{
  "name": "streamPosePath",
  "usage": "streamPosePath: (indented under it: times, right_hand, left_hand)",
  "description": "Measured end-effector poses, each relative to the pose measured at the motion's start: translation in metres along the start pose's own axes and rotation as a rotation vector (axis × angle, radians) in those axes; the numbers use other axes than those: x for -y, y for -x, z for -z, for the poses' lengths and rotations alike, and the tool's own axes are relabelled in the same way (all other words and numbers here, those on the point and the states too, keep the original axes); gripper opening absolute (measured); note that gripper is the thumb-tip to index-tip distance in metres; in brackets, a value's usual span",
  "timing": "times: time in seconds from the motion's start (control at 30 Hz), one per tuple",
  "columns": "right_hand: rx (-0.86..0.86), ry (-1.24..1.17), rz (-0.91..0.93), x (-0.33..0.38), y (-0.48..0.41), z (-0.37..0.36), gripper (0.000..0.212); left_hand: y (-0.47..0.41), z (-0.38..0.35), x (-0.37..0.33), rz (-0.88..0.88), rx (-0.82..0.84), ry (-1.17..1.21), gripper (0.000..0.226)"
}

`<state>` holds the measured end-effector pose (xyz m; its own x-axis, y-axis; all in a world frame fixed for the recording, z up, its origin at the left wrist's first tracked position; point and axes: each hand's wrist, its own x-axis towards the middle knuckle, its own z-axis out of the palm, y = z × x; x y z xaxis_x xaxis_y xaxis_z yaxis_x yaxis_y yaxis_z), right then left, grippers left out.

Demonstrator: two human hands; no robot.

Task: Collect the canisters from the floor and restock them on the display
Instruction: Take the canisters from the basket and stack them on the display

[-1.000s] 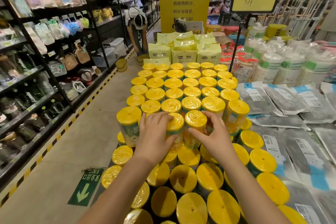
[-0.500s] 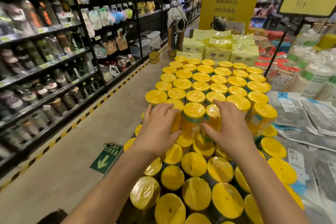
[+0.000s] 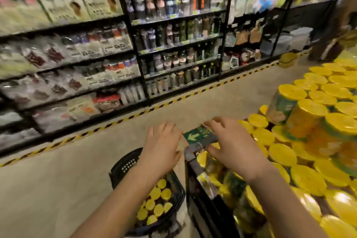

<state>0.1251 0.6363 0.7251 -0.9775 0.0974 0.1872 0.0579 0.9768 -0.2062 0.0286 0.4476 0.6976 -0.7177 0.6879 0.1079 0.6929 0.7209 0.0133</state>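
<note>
The left hand (image 3: 162, 147) and the right hand (image 3: 231, 145) are held out in the air with fingers spread wide, and each grip is open and holds nothing. The left hand is above a black basket (image 3: 123, 166) on the floor (image 3: 58, 189). The right hand is above the near edge of the display (image 3: 197, 189). Some canisters (image 3: 156, 203) with yellow lids stand in the basket, and many more stand packed close together on the display at the right.
</note>
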Motion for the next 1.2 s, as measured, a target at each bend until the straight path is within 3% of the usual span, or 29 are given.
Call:
streamPosePath:
  times: [0.17, 0.33, 0.6, 0.83, 1.2]
  right_hand:
    - [0.097, -0.084, 0.177, 0.077, -0.039, -0.047, 0.062]
    - [0.264, -0.086, 0.214, 0.145, -0.088, -0.102, 0.061]
    - [0.316, -0.027, 0.152, 0.220, -0.167, -0.190, 0.059]
    - [0.377, -0.057, 0.045, 0.199, -0.208, -0.296, 0.056]
    - [0.478, -0.090, -0.004, 0.110, -0.229, -0.536, 0.059]
  left_hand:
    - [0.052, -0.018, 0.087, 0.220, 0.086, 0.002, 0.061]
    - [0.085, -0.039, 0.170, 0.345, 0.132, 0.074, 0.065]
    - [0.086, -0.090, 0.296, 0.347, 0.219, 0.195, 0.062]
    - [0.048, -0.168, 0.340, 0.301, 0.303, 0.288, 0.062]
    - [0.003, -0.414, 0.370, 0.329, 0.435, 0.362, 0.073]
